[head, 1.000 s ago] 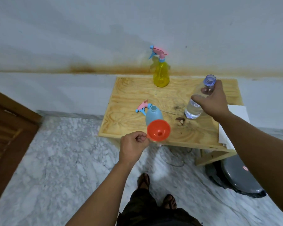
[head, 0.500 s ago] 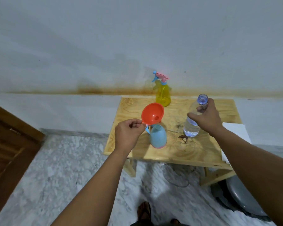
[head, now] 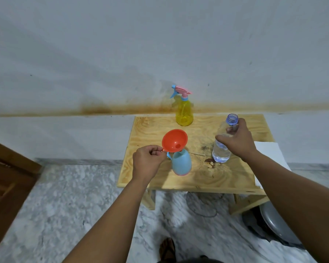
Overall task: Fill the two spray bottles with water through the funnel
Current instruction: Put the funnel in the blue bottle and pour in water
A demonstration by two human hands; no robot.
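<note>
Keeping the orange funnel [head: 174, 140], pinched by its tab in the left hand [head: 148, 161], upright over the blue spray bottle [head: 181, 162] on the wooden table [head: 224, 179], then tilting slowly the water bottle [head: 223, 143] gripped by the right hand [head: 238, 142].

table [head: 226, 179]: grained plywood | funnel [head: 174, 140]: glossy plastic | floor [head: 74, 196]: marble

Left hand [head: 148, 162] pinches orange funnel [head: 174, 140] above blue bottle [head: 181, 164]; right hand [head: 237, 141] grips water bottle [head: 222, 149].

Home room: marble floor [head: 68, 196], stained wall [head: 103, 63], wooden door [head: 6, 179], plywood table [head: 226, 179].
</note>
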